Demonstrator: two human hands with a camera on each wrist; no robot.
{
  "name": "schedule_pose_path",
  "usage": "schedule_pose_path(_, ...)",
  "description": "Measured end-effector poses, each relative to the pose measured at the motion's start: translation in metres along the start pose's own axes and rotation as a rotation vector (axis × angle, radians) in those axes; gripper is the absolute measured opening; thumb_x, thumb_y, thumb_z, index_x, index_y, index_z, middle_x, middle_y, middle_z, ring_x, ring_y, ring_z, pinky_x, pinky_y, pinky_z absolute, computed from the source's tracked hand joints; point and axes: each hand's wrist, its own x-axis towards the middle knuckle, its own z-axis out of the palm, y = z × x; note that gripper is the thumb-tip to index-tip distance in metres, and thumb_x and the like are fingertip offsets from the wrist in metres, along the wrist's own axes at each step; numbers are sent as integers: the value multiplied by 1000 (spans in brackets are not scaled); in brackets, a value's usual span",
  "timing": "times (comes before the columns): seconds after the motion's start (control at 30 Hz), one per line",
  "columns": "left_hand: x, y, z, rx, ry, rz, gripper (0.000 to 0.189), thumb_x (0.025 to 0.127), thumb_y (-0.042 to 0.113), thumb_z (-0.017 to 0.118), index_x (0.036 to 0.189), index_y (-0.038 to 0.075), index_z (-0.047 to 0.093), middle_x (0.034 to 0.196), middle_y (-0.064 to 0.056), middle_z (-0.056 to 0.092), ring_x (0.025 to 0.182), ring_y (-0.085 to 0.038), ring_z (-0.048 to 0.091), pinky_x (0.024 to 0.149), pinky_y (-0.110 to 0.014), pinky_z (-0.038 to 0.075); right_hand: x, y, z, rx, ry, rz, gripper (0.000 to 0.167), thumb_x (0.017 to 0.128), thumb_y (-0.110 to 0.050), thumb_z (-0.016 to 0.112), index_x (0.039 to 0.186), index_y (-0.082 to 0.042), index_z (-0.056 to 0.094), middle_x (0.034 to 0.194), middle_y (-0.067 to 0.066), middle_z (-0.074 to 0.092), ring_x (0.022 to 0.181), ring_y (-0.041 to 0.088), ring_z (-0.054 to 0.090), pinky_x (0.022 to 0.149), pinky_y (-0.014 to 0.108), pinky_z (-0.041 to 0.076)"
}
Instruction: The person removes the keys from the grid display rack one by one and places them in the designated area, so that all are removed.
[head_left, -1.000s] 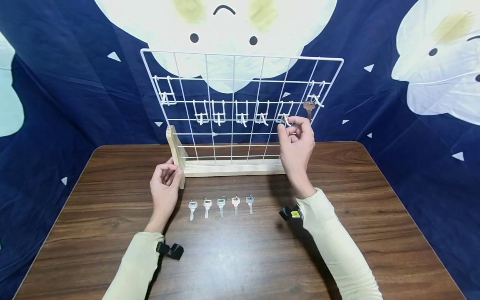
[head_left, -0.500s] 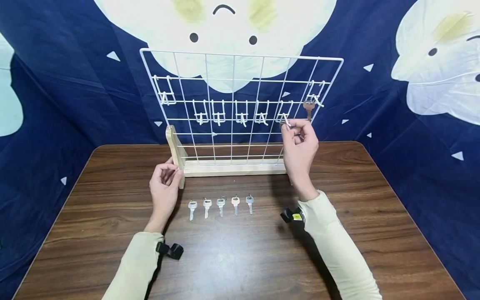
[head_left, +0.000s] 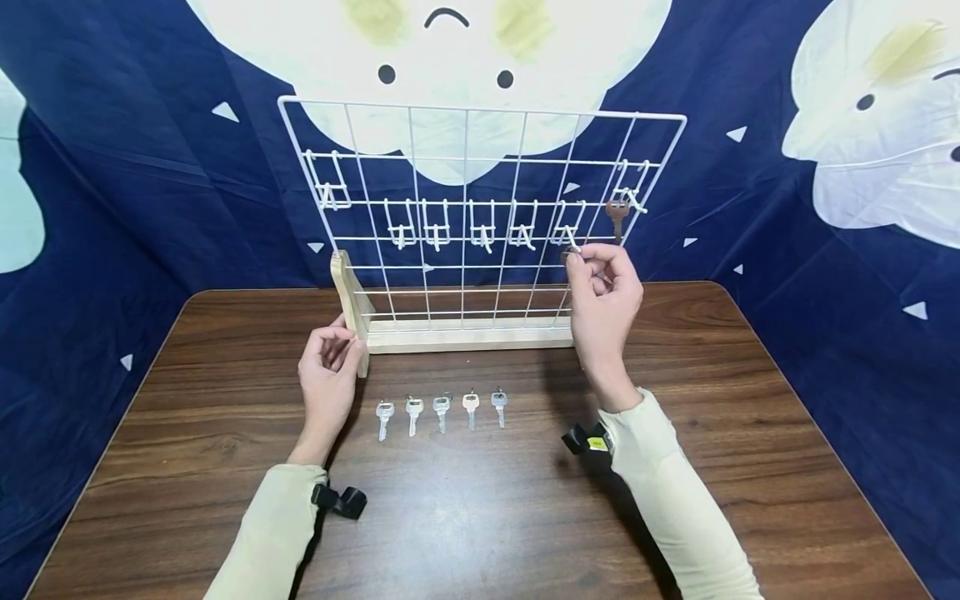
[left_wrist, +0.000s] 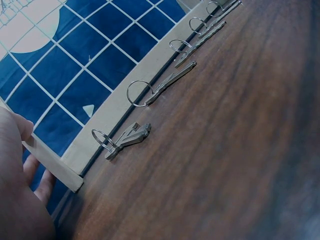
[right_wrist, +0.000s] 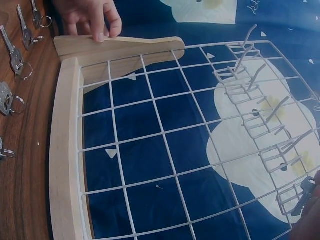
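Note:
My left hand (head_left: 327, 379) pinches the wooden side support (head_left: 349, 304) of a white wire grid rack (head_left: 465, 268), thumb in front and fingers behind. My right hand (head_left: 609, 312) pinches a small key (right_wrist: 304, 194) between thumb and fingertips, right by the tip of the rightmost lower hook (head_left: 568, 237). In the head view only a dark bit of that key shows past the thumb. A brown key (head_left: 617, 218) hangs from the upper right hook (head_left: 632, 198). Several silver keys (head_left: 442, 414) with rings lie in a row on the table before the rack.
More white hooks (head_left: 482, 237) line the grid's middle, and another hook (head_left: 327, 195) sits at its upper left. A pale wooden base bar (head_left: 468, 337) runs along the brown table (head_left: 465, 517). Behind stands a dark blue cloth (head_left: 247, 217) with clouds.
My right hand has shifted slightly down and to the right, bringing the pinched key from near the hook's base to its tip. The left hand and the keys on the table stay put.

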Motion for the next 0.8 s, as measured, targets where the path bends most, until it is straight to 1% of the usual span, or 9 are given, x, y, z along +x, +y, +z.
schedule_pose_path(0.17, 0, 0, 0, 0, -8, 5, 22, 99, -18, 67, 116, -23, 54, 145, -13, 69, 127, -9, 68, 106, -20, 55, -1, -4, -1, 33, 16, 4, 10, 97, 3, 73, 98, -6, 77, 78, -6, 62, 58, 3, 48, 53, 14, 37)
schedule_pose_path(0.3, -1, 1, -1, 5, -8, 7, 22, 99, -17, 67, 116, -23, 54, 145, -16, 68, 127, -9, 68, 107, -20, 55, -3, -6, -2, 59, 25, 20, 14, 97, 5, 72, 95, -8, 76, 76, -5, 60, 54, 2, 44, 50, 14, 33)
schedule_pose_path(0.43, -1, 1, -1, 8, -6, 2, 21, 99, -17, 67, 114, -22, 54, 146, -17, 68, 125, -8, 68, 106, -19, 55, -5, -7, -4, 79, 20, 31, 14, 96, 6, 72, 92, -6, 76, 74, -4, 58, 51, 1, 40, 47, 14, 29)
schedule_pose_path(0.6, 0, 1, -1, 7, -8, 2, 22, 99, -17, 67, 115, -23, 53, 146, -19, 67, 126, -8, 68, 107, -20, 55, -9, -6, -8, 63, -5, 51, 9, 96, 6, 71, 92, -1, 75, 74, -6, 57, 51, 1, 39, 48, 14, 28)
schedule_pose_path(0.8, 0, 1, -1, 0, -10, -2, 22, 99, -17, 67, 116, -23, 54, 147, -18, 67, 129, -9, 67, 107, -20, 55, -16, -4, -14, 25, -46, 93, 12, 97, 4, 72, 93, -5, 77, 74, -10, 62, 52, -2, 41, 49, 12, 30)
